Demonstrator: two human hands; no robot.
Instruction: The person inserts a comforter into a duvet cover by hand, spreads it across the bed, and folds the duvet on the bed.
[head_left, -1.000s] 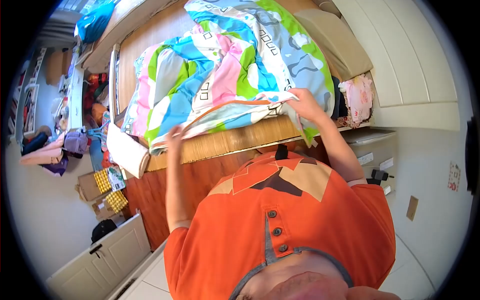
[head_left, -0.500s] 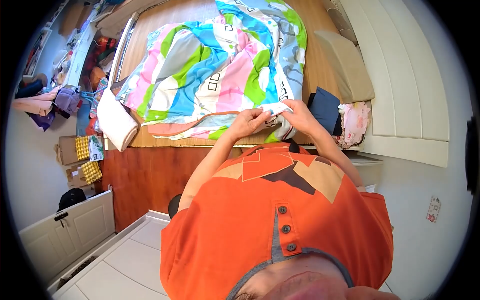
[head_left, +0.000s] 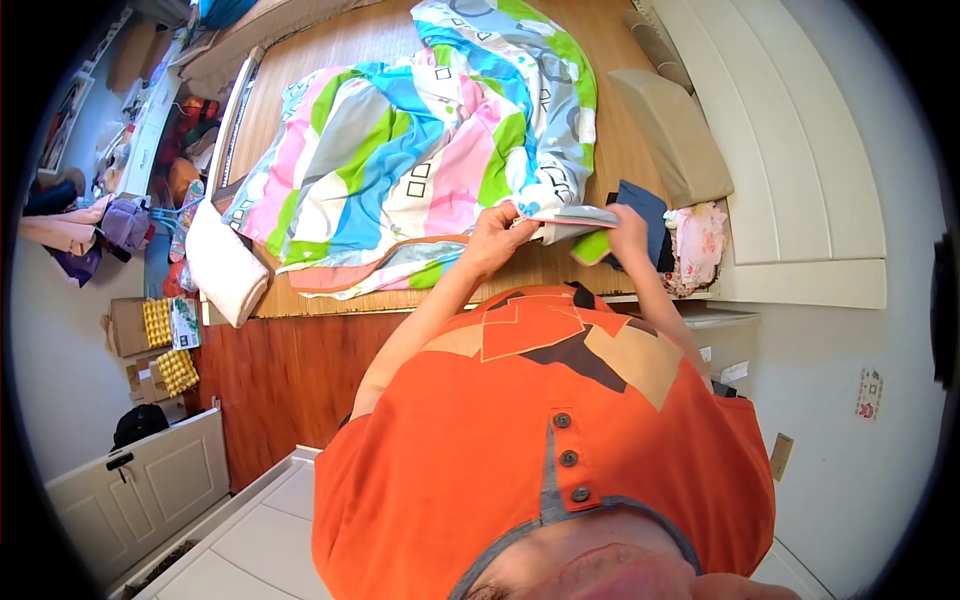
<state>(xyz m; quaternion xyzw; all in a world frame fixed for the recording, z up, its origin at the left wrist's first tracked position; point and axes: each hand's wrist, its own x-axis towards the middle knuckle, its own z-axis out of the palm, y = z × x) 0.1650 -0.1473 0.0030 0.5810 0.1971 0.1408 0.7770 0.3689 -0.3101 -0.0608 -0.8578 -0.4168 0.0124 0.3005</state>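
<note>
Patterned cover (head_left: 375,180): on bed (head_left: 350,35), 10 to 12 o'clock | my left hand (head_left: 490,243): pinching its edge | my right hand (head_left: 628,238), 1 o'clock: gripping edge | risk: uneven tugging could bunch folds

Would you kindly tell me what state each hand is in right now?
Left hand: closed, pinching the edge of the striped cover.
Right hand: closed, gripping the same edge farther to the right.
</note>
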